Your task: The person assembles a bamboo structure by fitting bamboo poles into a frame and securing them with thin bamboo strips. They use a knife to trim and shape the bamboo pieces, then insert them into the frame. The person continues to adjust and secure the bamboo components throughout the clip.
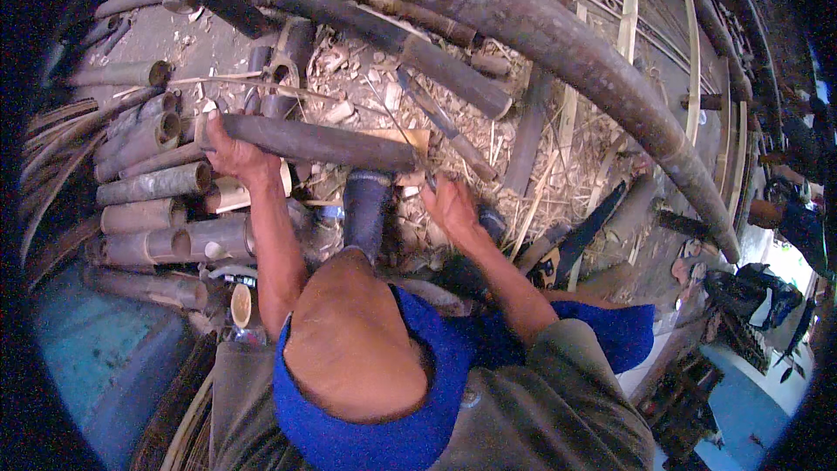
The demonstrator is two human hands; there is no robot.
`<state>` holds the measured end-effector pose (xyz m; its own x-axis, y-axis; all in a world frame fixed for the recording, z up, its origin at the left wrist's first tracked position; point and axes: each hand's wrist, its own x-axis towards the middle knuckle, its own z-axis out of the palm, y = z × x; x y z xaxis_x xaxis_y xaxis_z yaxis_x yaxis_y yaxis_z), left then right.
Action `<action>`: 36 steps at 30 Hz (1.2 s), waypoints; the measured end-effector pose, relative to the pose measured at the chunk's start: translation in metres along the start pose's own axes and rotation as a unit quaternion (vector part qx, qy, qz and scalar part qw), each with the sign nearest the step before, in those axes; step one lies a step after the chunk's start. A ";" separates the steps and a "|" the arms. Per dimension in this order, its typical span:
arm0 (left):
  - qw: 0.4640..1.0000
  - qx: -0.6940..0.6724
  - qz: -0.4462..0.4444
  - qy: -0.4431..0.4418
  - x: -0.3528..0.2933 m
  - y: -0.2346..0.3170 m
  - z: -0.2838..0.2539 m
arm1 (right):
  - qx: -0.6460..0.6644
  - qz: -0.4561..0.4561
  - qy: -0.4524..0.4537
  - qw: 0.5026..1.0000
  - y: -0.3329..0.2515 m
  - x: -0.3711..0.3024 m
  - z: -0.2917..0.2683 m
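Note:
A dark brown bamboo tube [336, 143] lies crosswise before me, just beyond the dark boot-like cover [366, 209] on my lower leg. My left hand [234, 150] is closed around the tube's left end. By the tube's right end is my right hand [452, 208], its fingers curled closed. A small dark bit shows at those fingers, too little to name. Past the tube, a long narrow tool or strip [445, 125] with a dark upper end rests slantwise on the shavings.
Cut bamboo tubes [161, 187] are stacked at my left. A long thick bamboo pole [532, 30] arches across the far side and down the right. Pale shavings and chips [357, 70] cover the ground. A dark pointed piece [593, 227] sits right of my right hand.

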<state>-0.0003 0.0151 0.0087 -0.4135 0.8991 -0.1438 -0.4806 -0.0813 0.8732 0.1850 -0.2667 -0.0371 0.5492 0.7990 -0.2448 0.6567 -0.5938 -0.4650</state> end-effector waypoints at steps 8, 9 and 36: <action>0.999 0.029 -0.033 0.007 -0.006 0.006 -0.010 | 0.054 -0.040 0.051 0.996 -0.019 -0.009 -0.016; 1.000 0.021 -0.023 0.004 -0.007 0.007 -0.008 | 0.004 -0.010 0.022 1.000 -0.001 -0.009 0.007; 0.999 -0.001 -0.026 -0.023 -0.003 0.012 -0.004 | 0.003 0.039 -0.043 0.998 0.016 -0.017 0.015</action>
<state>-0.0079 0.0096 0.0181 -0.3525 0.9207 -0.1678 -0.5026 -0.0350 0.8638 0.1782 -0.2887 -0.0533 0.5522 0.7556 -0.3524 0.6104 -0.6543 -0.4464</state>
